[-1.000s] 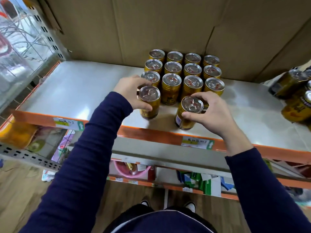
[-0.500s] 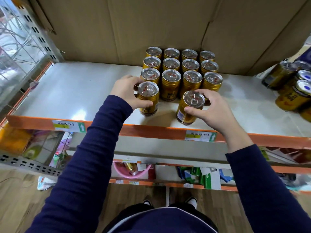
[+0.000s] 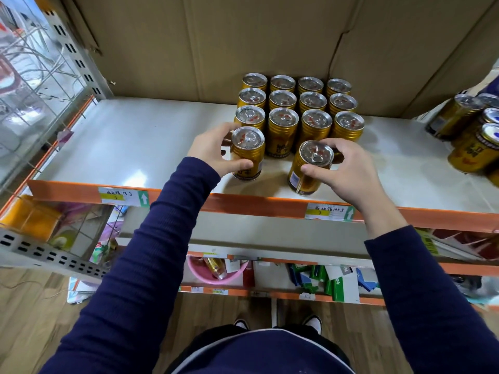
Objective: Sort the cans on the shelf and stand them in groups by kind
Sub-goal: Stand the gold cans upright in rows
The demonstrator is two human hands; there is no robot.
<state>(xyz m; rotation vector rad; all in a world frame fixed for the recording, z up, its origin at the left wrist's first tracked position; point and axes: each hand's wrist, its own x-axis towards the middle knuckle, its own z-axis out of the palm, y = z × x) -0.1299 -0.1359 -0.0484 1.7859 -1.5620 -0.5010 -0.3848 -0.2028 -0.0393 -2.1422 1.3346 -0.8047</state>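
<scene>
1. Below, pink basin (image 3: 201,278) holding a packet (image 3: 215,267).
2. Upright on shelf (image 3: 135,147): twelve gold cans (image 3: 283,118), four by three.
3. Left hand (image 3: 213,151) curled round thirteenth can (image 3: 247,157), at block's 7 o'clock.
4. Right hand (image 3: 348,171) gripping fourteenth can (image 3: 307,174), at 5 o'clock.
5. Further cans (image 3: 456,117) at 3 o'clock, count unclear.

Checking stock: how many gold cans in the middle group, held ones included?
14: twelve in a four-by-three block behind, one can in the left hand, another in the right hand.
</scene>
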